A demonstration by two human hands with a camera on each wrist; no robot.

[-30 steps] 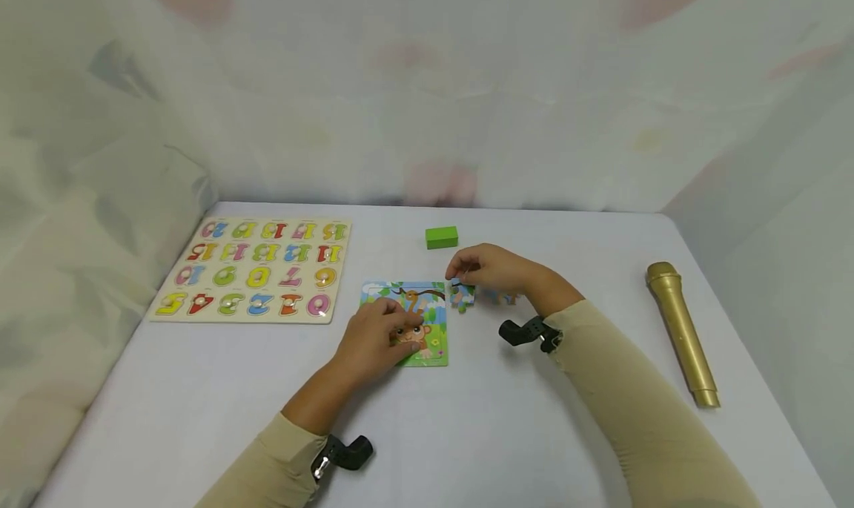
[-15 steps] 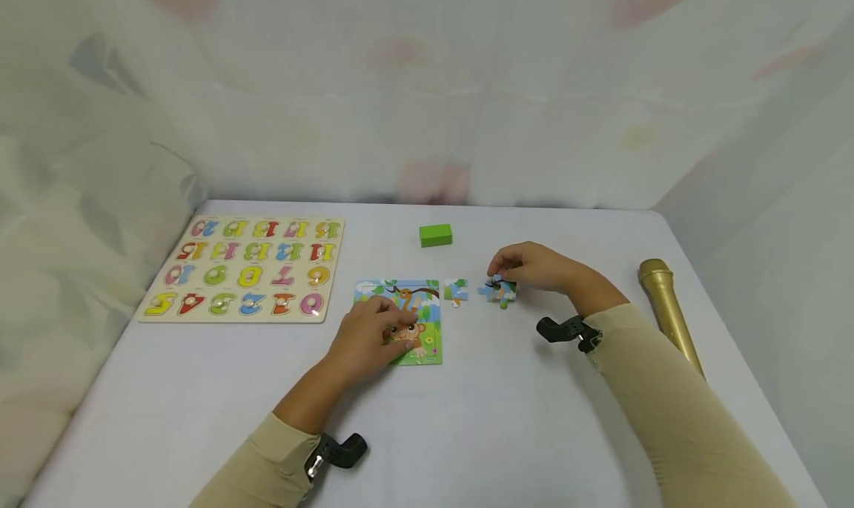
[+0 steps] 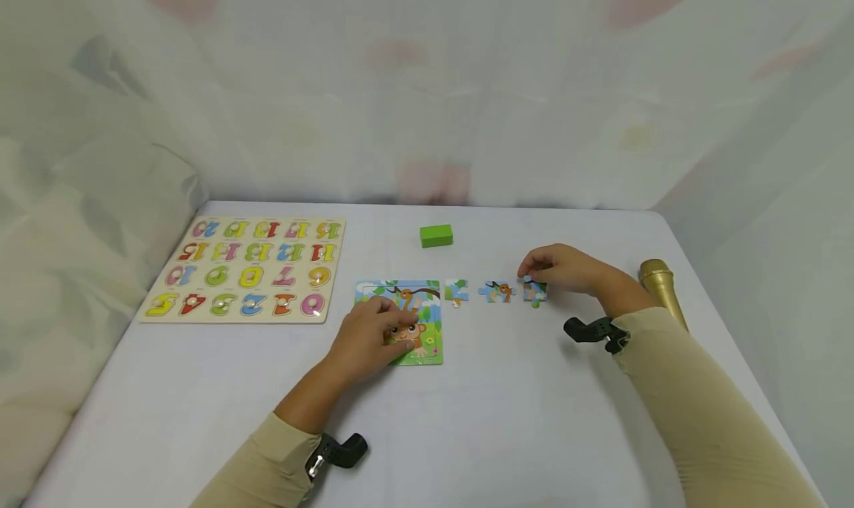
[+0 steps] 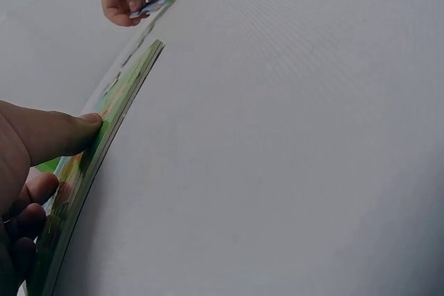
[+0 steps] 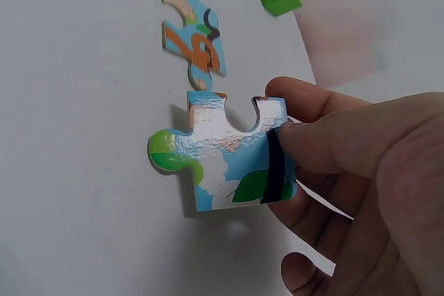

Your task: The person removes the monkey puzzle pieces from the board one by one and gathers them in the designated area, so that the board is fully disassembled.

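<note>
My right hand (image 3: 563,267) pinches a jigsaw puzzle piece (image 5: 229,154) between thumb and fingers, just above the table. That piece shows blue sky, a green leaf and a dark branch, with a green knob. To its left, in the head view, lie a piece with an orange animal (image 3: 500,292) and a greenish-blue piece (image 3: 457,289). My left hand (image 3: 373,334) rests on a picture puzzle board (image 3: 432,337) with a monkey on it, covering its left part. In the left wrist view the thumb (image 4: 76,132) touches the board's top face.
A number puzzle board (image 3: 243,271) with pegged numerals lies at the left. Behind the pieces sits a green block (image 3: 437,236). A gold microphone (image 3: 662,289) lies at the right, partly hidden by the right forearm. Fabric walls border the table's back and sides.
My right hand has moved right, leaving the orange-animal piece on the table and now holding another piece farther right. The left hand has stayed on the board.
</note>
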